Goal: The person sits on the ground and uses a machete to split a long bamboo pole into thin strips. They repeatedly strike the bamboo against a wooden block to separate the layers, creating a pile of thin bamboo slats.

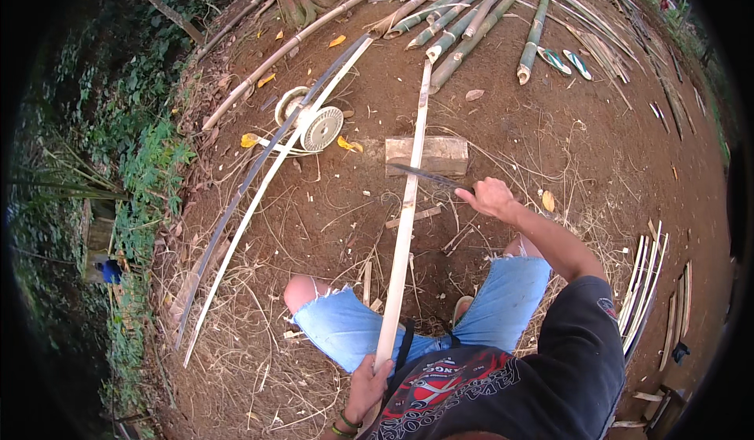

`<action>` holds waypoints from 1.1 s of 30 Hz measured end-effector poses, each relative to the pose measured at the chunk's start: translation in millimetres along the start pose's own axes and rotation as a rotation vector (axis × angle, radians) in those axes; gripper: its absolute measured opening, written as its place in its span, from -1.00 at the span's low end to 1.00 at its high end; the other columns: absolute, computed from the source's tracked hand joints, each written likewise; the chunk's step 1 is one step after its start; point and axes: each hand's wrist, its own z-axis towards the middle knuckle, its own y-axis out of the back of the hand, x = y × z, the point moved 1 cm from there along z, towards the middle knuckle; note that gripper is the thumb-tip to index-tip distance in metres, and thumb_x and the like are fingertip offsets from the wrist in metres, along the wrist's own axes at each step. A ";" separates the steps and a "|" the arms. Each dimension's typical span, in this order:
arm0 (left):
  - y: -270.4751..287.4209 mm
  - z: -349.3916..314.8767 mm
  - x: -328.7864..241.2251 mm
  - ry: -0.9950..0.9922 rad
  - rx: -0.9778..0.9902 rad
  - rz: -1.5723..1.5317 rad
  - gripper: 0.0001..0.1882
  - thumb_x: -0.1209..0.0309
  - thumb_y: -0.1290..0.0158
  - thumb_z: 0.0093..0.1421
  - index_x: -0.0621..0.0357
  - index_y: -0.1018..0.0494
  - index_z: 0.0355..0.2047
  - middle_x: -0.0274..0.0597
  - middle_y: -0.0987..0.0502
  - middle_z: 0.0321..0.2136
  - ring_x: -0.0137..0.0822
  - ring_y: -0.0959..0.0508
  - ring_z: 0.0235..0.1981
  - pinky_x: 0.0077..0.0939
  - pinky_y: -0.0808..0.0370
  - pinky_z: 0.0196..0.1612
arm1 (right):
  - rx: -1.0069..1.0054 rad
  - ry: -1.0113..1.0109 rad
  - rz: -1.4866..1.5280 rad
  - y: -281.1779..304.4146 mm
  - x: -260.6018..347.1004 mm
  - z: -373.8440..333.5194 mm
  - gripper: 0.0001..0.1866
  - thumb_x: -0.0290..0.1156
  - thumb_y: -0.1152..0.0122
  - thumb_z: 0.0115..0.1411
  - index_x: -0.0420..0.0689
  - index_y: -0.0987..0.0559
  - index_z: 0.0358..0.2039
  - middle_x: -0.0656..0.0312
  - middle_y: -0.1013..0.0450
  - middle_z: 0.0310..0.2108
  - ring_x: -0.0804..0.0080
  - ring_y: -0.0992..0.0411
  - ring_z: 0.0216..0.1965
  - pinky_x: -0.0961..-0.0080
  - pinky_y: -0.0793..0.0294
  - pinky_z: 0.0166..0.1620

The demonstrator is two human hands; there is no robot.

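Left hand point(367, 385): low in the view, close to the body, fingers wrapped in a fist around the near end of a long pale bamboo strip point(406, 220). Wrist bent inward, forearm barely showing; a banded bracelet sits at the wrist. The grip appears to steady the strip and keep it in line.

Bamboo strip: runs away from the person between the knees, over a wooden block point(428, 156) on the bare earth, its far end near the pile of green bamboo poles point(463, 24). The block seems to serve as a rest that lifts the strip's middle.

Right hand point(491, 197): arm stretched forward and to the right of the strip, elbow slightly bent, fingers closed around the handle of a dark long-bladed knife point(428, 176). The blade points left and meets the strip just at the near edge of the block, laid across it at a shallow angle.

Surroundings, left to right: two long curved slats point(259, 181) on the ground; a pair of round wheel-like discs point(310, 122); a stack of finished split strips point(644, 291) at far right.
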 end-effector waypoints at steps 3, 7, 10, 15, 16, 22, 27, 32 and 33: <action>-2.7 5.7 8.9 0.041 0.006 -0.082 -0.69 0.22 -0.15 0.32 0.26 -0.46 -0.19 -0.33 -0.45 -0.64 -0.54 -0.43 -0.66 -0.52 -0.35 -0.61 | 0.339 0.200 0.081 28.8 60.7 -37.3 -0.08 0.44 0.28 0.29 -0.24 -0.61 -0.58 -0.05 -0.49 -0.67 -0.05 -0.59 -0.48 0.02 -0.62 -0.31; -0.3 2.3 15.7 -0.016 -0.018 -0.003 -0.69 0.22 -0.15 0.31 0.26 -0.47 -0.18 -0.31 -0.45 -0.64 -0.54 -0.42 -0.65 -0.51 -0.35 -0.60 | 0.312 0.601 -0.066 20.7 81.9 -63.1 -0.06 0.45 0.34 0.29 -0.22 -0.62 -0.55 -0.05 -0.51 -0.62 0.01 -0.58 -0.49 0.07 -0.62 -0.33; 2.3 -6.6 17.5 0.032 -0.009 0.011 -0.68 0.22 -0.16 0.31 0.27 -0.47 -0.18 -0.29 -0.47 -0.63 -0.54 -0.41 -0.64 -0.49 -0.36 -0.59 | 0.233 0.036 0.118 0.0 12.3 6.7 -0.03 0.47 0.38 0.29 -0.25 -0.61 -0.57 -0.04 -0.51 -0.61 0.08 -0.59 -0.47 0.08 -0.63 -0.32; 2.4 -5.8 19.3 0.043 -0.041 -0.022 -0.67 0.21 -0.17 0.30 0.28 -0.48 -0.19 -0.28 -0.47 -0.63 -0.54 -0.42 -0.63 -0.48 -0.36 -0.58 | 0.328 0.072 0.099 17.7 33.5 3.9 -0.07 0.43 0.33 0.31 -0.24 -0.62 -0.57 0.01 -0.48 -0.63 0.07 -0.57 -0.47 0.11 -0.64 -0.29; 1.9 -5.0 17.4 0.023 -0.039 0.016 -0.68 0.22 -0.17 0.30 0.27 -0.48 -0.19 -0.29 -0.47 -0.63 -0.54 -0.41 -0.63 -0.49 -0.36 -0.58 | 0.330 0.247 0.071 9.8 49.8 -17.3 -0.08 0.43 0.31 0.31 -0.23 -0.62 -0.57 0.01 -0.48 -0.63 0.07 -0.57 -0.49 0.10 -0.64 -0.29; 6.0 -6.6 22.2 0.085 0.019 -0.038 -0.70 0.24 -0.16 0.32 0.25 -0.47 -0.17 -0.33 -0.45 -0.65 -0.57 -0.38 -0.65 -0.54 -0.32 -0.60 | 0.239 0.025 0.132 -14.7 0.8 10.1 -0.08 0.41 0.30 0.31 -0.24 -0.66 -0.51 -0.06 -0.50 -0.62 0.05 -0.59 -0.44 0.10 -0.62 -0.24; 1.1 -5.9 17.1 0.093 0.043 -0.016 -0.77 0.30 -0.04 0.38 0.25 -0.43 -0.20 -0.42 -0.39 -0.68 -0.60 -0.35 -0.69 -0.60 -0.25 -0.65 | 0.237 -0.062 0.139 1.0 -4.8 24.5 -0.04 0.41 0.30 0.32 -0.36 -0.65 -0.47 -0.15 -0.57 -0.45 -0.12 -0.60 -0.33 0.05 -0.60 -0.13; 5.1 -6.3 34.9 0.159 0.149 -0.180 -0.79 0.32 0.05 0.43 0.23 -0.40 -0.19 -0.44 -0.36 -0.69 -0.60 -0.33 -0.69 -0.63 -0.24 -0.62 | 0.199 0.554 -0.056 -5.3 22.5 -5.3 -0.10 0.44 0.29 0.29 -0.21 -0.64 -0.51 0.02 -0.53 -0.58 0.02 -0.56 -0.52 0.10 -0.60 -0.27; 7.2 -11.4 39.4 0.160 0.163 -0.198 -0.79 0.31 0.06 0.44 0.23 -0.39 -0.19 -0.44 -0.36 -0.69 -0.60 -0.33 -0.69 -0.64 -0.25 -0.61 | 0.211 0.461 -0.002 -6.2 14.3 7.1 -0.10 0.43 0.28 0.30 -0.21 -0.65 -0.52 -0.01 -0.54 -0.58 0.00 -0.57 -0.49 0.11 -0.60 -0.25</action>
